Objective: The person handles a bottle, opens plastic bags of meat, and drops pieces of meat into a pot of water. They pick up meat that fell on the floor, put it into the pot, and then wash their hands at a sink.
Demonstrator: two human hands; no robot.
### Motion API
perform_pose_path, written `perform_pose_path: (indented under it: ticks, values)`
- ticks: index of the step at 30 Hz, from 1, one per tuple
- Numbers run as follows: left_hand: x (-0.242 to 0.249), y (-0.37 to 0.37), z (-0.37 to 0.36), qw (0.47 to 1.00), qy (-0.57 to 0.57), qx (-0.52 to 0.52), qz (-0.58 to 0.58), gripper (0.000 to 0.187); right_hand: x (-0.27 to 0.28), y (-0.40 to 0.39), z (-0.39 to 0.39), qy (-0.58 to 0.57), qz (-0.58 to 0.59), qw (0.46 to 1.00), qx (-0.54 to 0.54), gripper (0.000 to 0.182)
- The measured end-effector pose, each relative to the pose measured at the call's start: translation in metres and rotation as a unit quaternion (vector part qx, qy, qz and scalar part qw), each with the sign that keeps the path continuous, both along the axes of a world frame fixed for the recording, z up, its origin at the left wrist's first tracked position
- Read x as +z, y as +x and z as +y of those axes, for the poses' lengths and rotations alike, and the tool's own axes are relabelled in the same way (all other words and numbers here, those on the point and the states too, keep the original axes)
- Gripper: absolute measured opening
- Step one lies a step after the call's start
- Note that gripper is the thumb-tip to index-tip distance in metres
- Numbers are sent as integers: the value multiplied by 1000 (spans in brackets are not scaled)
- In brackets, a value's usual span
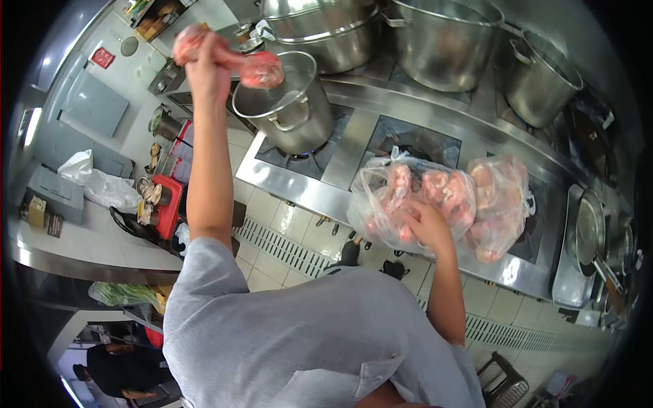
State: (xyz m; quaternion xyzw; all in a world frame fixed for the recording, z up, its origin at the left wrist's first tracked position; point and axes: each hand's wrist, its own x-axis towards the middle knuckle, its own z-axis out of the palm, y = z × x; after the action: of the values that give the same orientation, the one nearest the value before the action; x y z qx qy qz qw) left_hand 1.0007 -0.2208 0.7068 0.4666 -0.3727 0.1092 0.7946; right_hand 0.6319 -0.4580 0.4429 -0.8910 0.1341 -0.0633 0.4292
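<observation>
Two hands, two jobs at the stove (352,153) from where I'm standing. The left hand (206,71) is wrapped around a big meaty bone (262,70), up high, with one knobbly end out toward the tall pot (306,129). My guess is the grip is on the slimmer middle because those fat ends would be awkward and slippery. Can't swear whether that end is right over the rim or just lines up with it from this angle.

Right hand (428,224) is down at the open clear bag (367,204), fingers loosely bent against the bones (401,187). Might be steadying the pile, but the fingertips get lost in plastic and meat, so no clue if they've got hold of anything. A second bag (520,177) sits right beside it, probably parked there so both are within easy reach. Looks like a bit of blue flame under the pot, too.

Stuff I can't make out: how full that pot is, what's in the shadowy pans at far right, and what the co-worker in black (126,367) is up to, half lost at the edge.
</observation>
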Motion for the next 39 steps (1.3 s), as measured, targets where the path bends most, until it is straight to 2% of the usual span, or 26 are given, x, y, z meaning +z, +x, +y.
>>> perform_pose_path:
  ticks: [2, 4, 7, 9, 11, 12, 13, 15, 16, 17, 19, 20, 22, 23, 25, 27, 29, 31, 32, 33, 34, 35, 36, 37, 38, 39]
  values:
    - [-14, 52, -6, 998, 59, -5, -12, 29, 4, 4, 2, 1, 5, 1000, -8, 38]
    - [-40, 95, -20, 991, 131, 4, -15, 30, 15, 11, 6, 80, 14, 995, -60, 38]
    - [-82, 125, -43, 968, 246, 51, -22, 40, 1, 22, 4, 10, 53, 996, -75, 37]
    - [-128, 181, -49, 939, 337, 55, 25, 54, -4, 27, 7, 12, 41, 995, -87, 37]
    - [-151, 199, -54, 874, 470, 117, 42, 68, -4, 33, 10, 16, 30, 994, -103, 37]
    - [-108, 146, -51, 781, 600, 171, 25, 80, -3, 34, 12, 19, 28, 994, -103, 37]
    - [-113, 150, -54, 783, 599, 167, 26, 80, -2, 35, 14, 22, 27, 994, -103, 36]
    - [-126, 158, -61, 738, 633, 228, -49, 88, 0, 39, 15, 14, 22, 995, -100, 36]
    - [-126, 161, -63, 717, 661, 216, -50, 91, 1, 41, 15, 9, 11, 995, -94, 35]
    - [-126, 162, -65, 719, 660, 214, -51, 91, 4, 42, 16, 7, 12, 995, -97, 35]
    - [-123, 165, -71, 658, 731, 169, -64, 91, 8, 45, 18, 18, 23, 995, -97, 35]
    - [-121, 166, -72, 659, 731, 168, -65, 91, 2, 48, 15, 17, 22, 995, -98, 35]
    - [-119, 167, -73, 565, 800, 141, -146, 85, -16, 51, 9, 9, -21, 994, -103, 25]
    - [-118, 170, -75, 564, 800, 138, -149, 85, -18, 52, 5, 11, -20, 994, -107, 25]
    - [-119, 169, -72, 564, 769, 263, -145, 79, -11, 62, -3, -41, 26, 993, -103, 24]
    - [-84, 133, -61, 629, 704, 264, -198, 71, -3, 76, -4, -114, 40, 984, -130, 27]
    - [-69, 83, -44, 743, 529, 293, -287, 59, -44, 96, -29, -150, 72, 977, -134, 35]
    - [-46, -6, -27, 856, 432, 168, -230, 42, 13, 113, -13, -90, 250, 956, -123, 44]
    - [-53, -46, -21, 877, 430, 108, -186, 38, -8, 123, -22, -97, 226, 964, -104, 47]
    - [-61, -79, -18, 893, 425, 52, -139, 33, -28, 129, -29, -108, 200, 971, -82, 51]
    - [-89, -102, -20, 897, 412, -10, -160, 32, -24, 138, -22, -129, 226, 956, -136, 37]
    - [-124, -123, -25, 898, 395, -66, -183, 31, -21, 145, -21, -132, 231, 954, -136, 37]
    - [-151, -146, -30, 865, 467, -104, -153, 30, -18, 151, -22, -111, 276, 948, -117, 38]
    - [-187, -160, -40, 870, 441, -143, -169, 32, -18, 154, -23, -90, 322, 938, -94, 39]
    - [-222, -172, -48, 874, 412, -179, -184, 34, -29, 158, -27, -94, 327, 936, -89, 39]
    - [-250, -183, -54, 863, 430, -170, -205, 36, -47, 164, -31, -84, 304, 946, -70, 45]
